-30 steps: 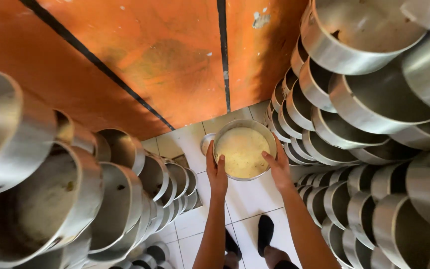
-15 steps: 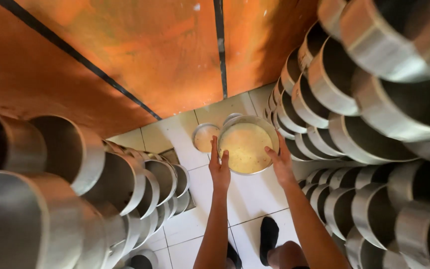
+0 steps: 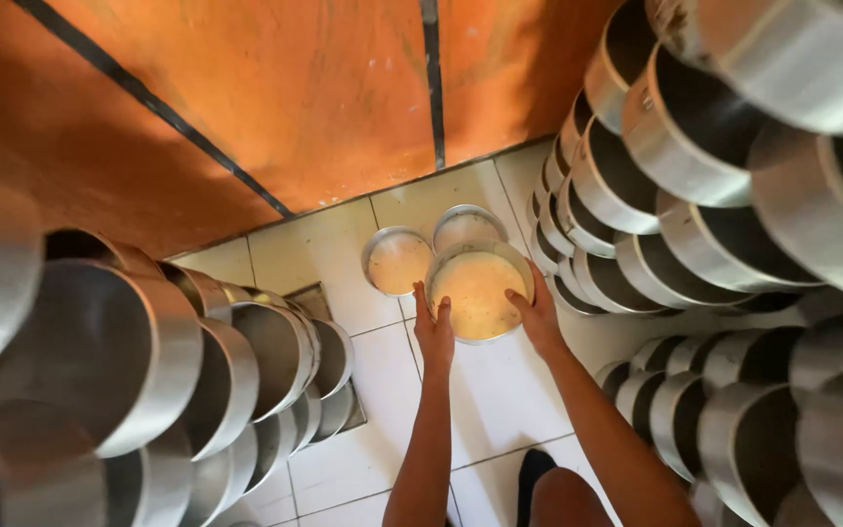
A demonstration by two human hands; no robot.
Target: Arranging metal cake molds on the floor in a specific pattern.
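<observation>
Far left: a rack of empty metal pans (image 3: 148, 361) lying on their sides, mouths facing right, stacked down toward the white tiled floor (image 3: 329, 254). A dark floor drain (image 3: 319, 303) sits partly hidden behind them. Behind, an orange wall (image 3: 275, 98) with dark seams.

Centre, on the floor by the wall: a small round pan (image 3: 395, 260) with pale batter, and another round pan (image 3: 467, 225) just right of it, touching or nearly so.

Left hand (image 3: 433, 332) grips the near-left rim of the round batter pan (image 3: 478, 290), fingers up the side. The pan is level, mouth up, round so no long axis, close beside the two floor pans. Right hand (image 3: 537, 317) grips its right rim.

Near, below the arms: a dark shoe (image 3: 534, 473).

Right: more empty pans (image 3: 695, 176) stacked on their sides, mouths facing left, crowding close to the right arm. No labels visible.
</observation>
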